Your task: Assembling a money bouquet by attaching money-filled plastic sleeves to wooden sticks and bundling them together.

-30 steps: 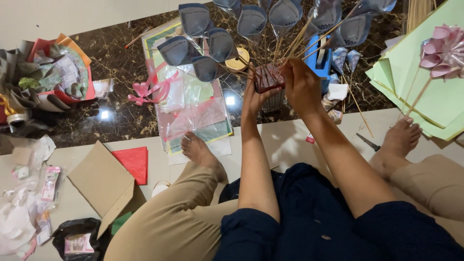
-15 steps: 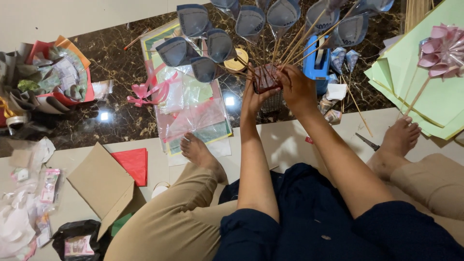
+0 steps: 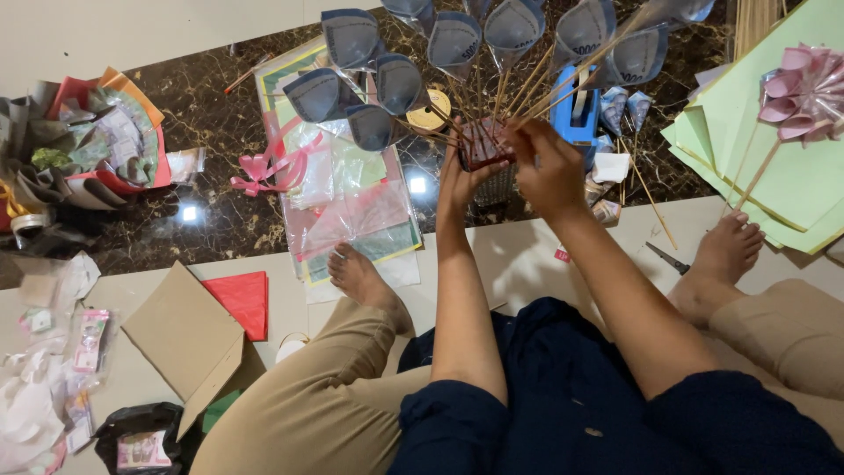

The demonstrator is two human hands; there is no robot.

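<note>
head view: both hands, left hand and right hand, clasp one bundle of sticks bearing about ten grey-blue folded cones; two green sheets nearby.

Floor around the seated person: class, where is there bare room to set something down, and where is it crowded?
Bare pale floor lies at the top left, and a strip between the legs. It is crowded around both hands at the sticks and the paper heaps on the left.

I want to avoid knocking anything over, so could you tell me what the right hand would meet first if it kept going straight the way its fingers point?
The right hand points up and leftward in the picture. It would probably first meet the bundle of wooden sticks at its fingertips; depth is hard to judge.
</note>
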